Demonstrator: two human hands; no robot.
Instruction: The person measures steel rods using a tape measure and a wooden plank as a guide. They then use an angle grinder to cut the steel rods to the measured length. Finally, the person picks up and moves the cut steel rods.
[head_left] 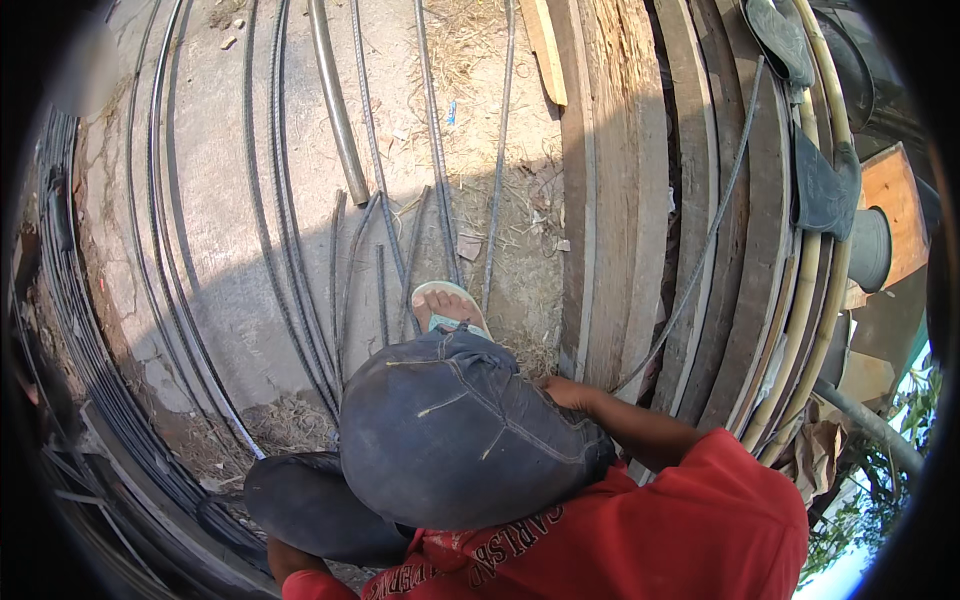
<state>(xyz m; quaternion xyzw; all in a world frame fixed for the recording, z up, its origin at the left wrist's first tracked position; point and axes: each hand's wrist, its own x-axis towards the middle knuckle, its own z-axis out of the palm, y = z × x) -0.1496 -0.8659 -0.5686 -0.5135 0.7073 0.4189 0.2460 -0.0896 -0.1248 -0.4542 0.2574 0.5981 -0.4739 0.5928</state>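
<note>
My right hand [564,392] rests low beside my bent, dark-trousered knee [455,425]. The knee hides most of its fingers, so whether they hold anything does not show. Close to that wrist lies the lower end of a thin bent steel rod [715,222], which leans across the timber beams. My left hand is out of sight; only a bit of the left forearm [290,558] shows, below my other leg. In front of the knee, my foot in a light sandal [447,305] stands among short pieces of ribbed steel bar [382,295].
Long ribbed bars [275,190] and a thicker metal pipe [338,100] lie on the concrete ground [215,130]. A bundle of rods [95,330] runs along the left. Stacked timber beams [610,200], bamboo poles [812,290], dark rubber boots [825,180] and a grey bucket [870,250] stand at the right.
</note>
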